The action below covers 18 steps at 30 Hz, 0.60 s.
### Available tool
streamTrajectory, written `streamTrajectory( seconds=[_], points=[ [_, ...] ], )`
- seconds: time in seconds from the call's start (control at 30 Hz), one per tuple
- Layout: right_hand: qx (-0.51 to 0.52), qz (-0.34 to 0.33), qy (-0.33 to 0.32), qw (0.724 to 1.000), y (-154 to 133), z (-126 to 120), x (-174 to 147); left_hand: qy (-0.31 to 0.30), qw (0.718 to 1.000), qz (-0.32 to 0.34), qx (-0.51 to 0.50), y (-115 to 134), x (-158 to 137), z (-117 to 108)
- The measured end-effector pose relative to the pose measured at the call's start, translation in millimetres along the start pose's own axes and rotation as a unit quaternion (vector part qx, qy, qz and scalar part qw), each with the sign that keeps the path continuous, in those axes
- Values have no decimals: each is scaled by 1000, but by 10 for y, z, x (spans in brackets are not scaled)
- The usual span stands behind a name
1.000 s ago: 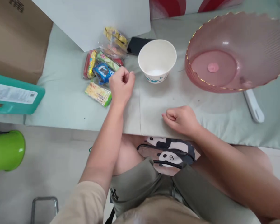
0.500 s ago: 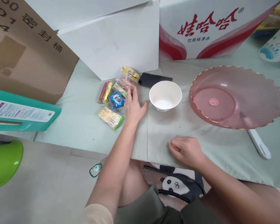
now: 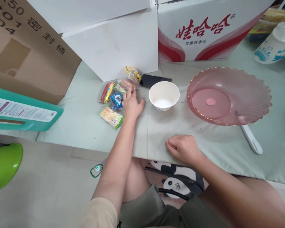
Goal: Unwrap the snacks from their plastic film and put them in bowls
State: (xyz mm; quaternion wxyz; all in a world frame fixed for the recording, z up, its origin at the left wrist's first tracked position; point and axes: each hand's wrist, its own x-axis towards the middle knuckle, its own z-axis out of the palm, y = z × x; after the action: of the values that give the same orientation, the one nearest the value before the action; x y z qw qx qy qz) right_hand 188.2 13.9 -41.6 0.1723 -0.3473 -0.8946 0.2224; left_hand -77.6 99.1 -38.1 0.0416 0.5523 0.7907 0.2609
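Left of the bowl (image 3: 164, 97), snacks (image 3: 116, 100) are overlapped by the spread left hand (image 3: 132, 105); the right hand (image 3: 184, 148) is clenched.

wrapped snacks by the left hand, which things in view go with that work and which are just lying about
Likely in use:
wrapped snacks, at the left hand
perhaps the white paper bowl, close by

Seemingly just lying about:
black phone-like slab
pink bowl
long white object beside it
brown carton
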Motion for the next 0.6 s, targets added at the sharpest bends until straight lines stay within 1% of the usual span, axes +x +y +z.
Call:
streamTrajectory(
  seconds=[0.1, 0.2, 0.27, 0.33, 0.4, 0.43, 0.5, 0.57, 0.6],
  points=[
    [-6, -14, 1, 1000, 16, -4, -33, 23, 999, -23, -16, 19, 50, 28],
    [-1, -15, -5, 1000, 25, -16, -67, 74, 996, -15, -35, 47, 36, -8],
    [7, -12, -10, 1000, 25, -21, -80, 131, 990, 13, -50, 59, -1, -101],
    [12, -9, -11, 1000, 24, -21, -81, 187, 979, 46, -63, 73, -58, -243],
    [14, -6, -11, 1000, 22, -16, -72, 224, 968, 71, -82, 100, -139, -401],
    [15, -4, -12, 1000, 21, -15, -66, 236, 964, 77, -97, 120, -191, -473],
    [22, -1, -11, 1000, 14, -20, -58, 241, 957, 73, -143, 169, -316, -579],
    [43, 3, -6, 999, 4, -46, -68, 229, 947, 45, -221, 214, -455, -619],
    [58, 6, -2, 998, -1, -67, -83, 215, 937, 26, -273, 230, -523, -615]
  ],
)
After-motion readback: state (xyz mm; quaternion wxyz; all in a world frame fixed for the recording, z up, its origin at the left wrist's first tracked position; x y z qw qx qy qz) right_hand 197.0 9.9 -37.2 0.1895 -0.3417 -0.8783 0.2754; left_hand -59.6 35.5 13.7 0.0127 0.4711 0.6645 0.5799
